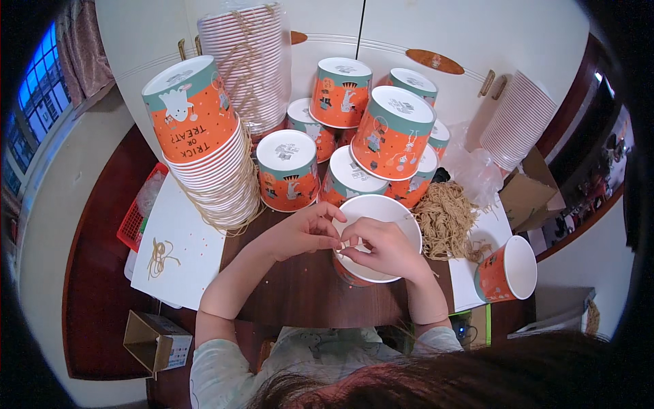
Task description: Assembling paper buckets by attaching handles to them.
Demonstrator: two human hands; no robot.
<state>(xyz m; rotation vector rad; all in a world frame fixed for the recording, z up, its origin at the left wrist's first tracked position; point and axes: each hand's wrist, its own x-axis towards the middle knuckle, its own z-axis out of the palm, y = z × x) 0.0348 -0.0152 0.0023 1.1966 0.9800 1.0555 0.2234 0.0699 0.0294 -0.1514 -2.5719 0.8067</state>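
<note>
An open paper bucket [381, 210], white inside with an orange outer wall, stands upright in front of me. At its left rim the fingertips of my left hand [306, 230] and my right hand [383, 247] meet, both closed in a pinch. A short bit of tan cord [340, 248] shows between them; most of it is hidden by the fingers. Just right of the bucket lies a tangled heap of tan cord [444, 221]. Another orange bucket [492, 274] is tilted on its side at the right edge of the table.
Upside-down orange and green buckets [394, 140] are piled behind my hands. At the left rises a nested stack [214, 180] draped with cords. Tall white bucket stacks [245, 68] stand farther back. Loose cords [162, 258] lie on white paper [194, 273]. A cardboard box [146, 341] sits below left.
</note>
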